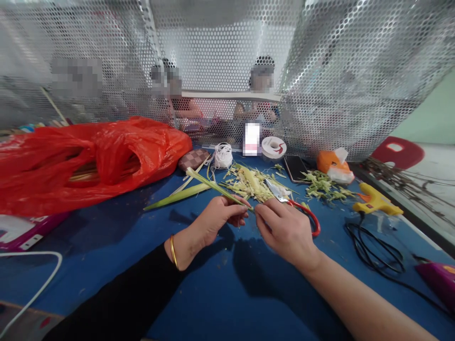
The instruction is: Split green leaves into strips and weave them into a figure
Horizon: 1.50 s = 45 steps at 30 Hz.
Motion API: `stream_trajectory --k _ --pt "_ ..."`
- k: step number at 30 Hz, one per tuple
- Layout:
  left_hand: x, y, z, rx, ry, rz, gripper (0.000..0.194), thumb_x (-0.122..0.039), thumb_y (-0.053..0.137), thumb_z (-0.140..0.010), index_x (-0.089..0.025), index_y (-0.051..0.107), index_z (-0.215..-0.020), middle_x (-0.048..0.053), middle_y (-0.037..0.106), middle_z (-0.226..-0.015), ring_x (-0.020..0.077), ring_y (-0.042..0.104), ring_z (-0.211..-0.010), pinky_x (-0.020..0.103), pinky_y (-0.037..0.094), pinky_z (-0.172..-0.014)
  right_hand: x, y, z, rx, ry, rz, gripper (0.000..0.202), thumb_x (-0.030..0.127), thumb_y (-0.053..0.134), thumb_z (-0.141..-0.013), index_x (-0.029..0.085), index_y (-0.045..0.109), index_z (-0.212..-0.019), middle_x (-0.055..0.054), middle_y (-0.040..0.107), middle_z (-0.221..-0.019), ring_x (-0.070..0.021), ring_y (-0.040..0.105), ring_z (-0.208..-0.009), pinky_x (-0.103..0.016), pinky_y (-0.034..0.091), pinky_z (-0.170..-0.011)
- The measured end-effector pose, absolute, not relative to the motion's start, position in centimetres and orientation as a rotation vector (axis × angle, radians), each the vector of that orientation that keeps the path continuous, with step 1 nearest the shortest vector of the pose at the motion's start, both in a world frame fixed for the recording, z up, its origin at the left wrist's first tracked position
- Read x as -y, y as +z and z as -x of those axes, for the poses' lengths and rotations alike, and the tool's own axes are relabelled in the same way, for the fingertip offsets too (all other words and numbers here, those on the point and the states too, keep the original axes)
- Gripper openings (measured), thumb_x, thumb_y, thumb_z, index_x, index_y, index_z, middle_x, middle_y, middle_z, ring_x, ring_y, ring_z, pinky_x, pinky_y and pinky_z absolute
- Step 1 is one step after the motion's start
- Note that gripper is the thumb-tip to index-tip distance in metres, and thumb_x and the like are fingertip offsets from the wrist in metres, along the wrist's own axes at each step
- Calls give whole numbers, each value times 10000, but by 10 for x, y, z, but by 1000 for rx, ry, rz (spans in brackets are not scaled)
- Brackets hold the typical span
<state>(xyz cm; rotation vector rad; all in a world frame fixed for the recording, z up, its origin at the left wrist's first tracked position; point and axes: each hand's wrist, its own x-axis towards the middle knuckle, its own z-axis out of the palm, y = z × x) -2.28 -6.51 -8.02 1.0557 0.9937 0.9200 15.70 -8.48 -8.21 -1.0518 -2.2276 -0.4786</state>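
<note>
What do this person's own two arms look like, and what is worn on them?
On the left, a long, plain black sleeve reaches nearly to the wrist, and a thin gold-coloured bangle sits beside its cuff. The right forearm shows no sleeve or bracelet. Neither side is gloved.

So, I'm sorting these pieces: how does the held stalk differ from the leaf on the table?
The stalk is in the left hand; the leaf lies on the table. The stalk's far end is pale; the leaf narrows to a green point. Both are long and slender.
</note>
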Motion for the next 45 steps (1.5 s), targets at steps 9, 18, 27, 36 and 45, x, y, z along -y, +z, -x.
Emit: stream_trajectory --k 9,18,27,36,45 --pt "68 -75 22 -993 818 -1058 152 -275 719 -699 -147 677 -768 5 637 -625 124 578 -581 257 431 -592 85 -81 -156 2209 -451 1062 301 175 455 -945 177 691 -758 -51 632 -700 -147 532 -566 -286 363 -552" --pt "68 -79 22 -957 761 -1012 219 -333 764 -679 -132 686 -718 19 642 -629 120 578 -585 260 449 -604 85 -86 -154 2210 -493 1056 317 186 450 -948 184 681 -732 -45 620 -676 -149 532 -568 -296 365 -563" --pt "66 -76 21 -1025 900 -1051 252 -324 808 -649 -123 701 -756 2 645 -599 109 589 -562 252 470 -618 83 -82 -152 2018 323 1087 143 174 497 -889 195 632 -844 -25 621 -729 -141 578 -634 -252 439 -600" --pt "67 -75 21 -1065 905 -1088 124 -238 734 -727 -118 707 -738 12 653 -620 107 585 -571 259 489 -626 83 -80 -150 1898 565 1147 109 250 562 -852 201 629 -783 -3 611 -661 -136 535 -590 -267 425 -564" --pt "66 -77 19 -1103 905 -1116 98 -214 697 -765 -120 703 -739 16 652 -622 106 584 -569 261 484 -631 83 -81 -151 1943 515 1139 116 260 594 -865 203 641 -776 -4 598 -659 -141 536 -603 -274 425 -581"
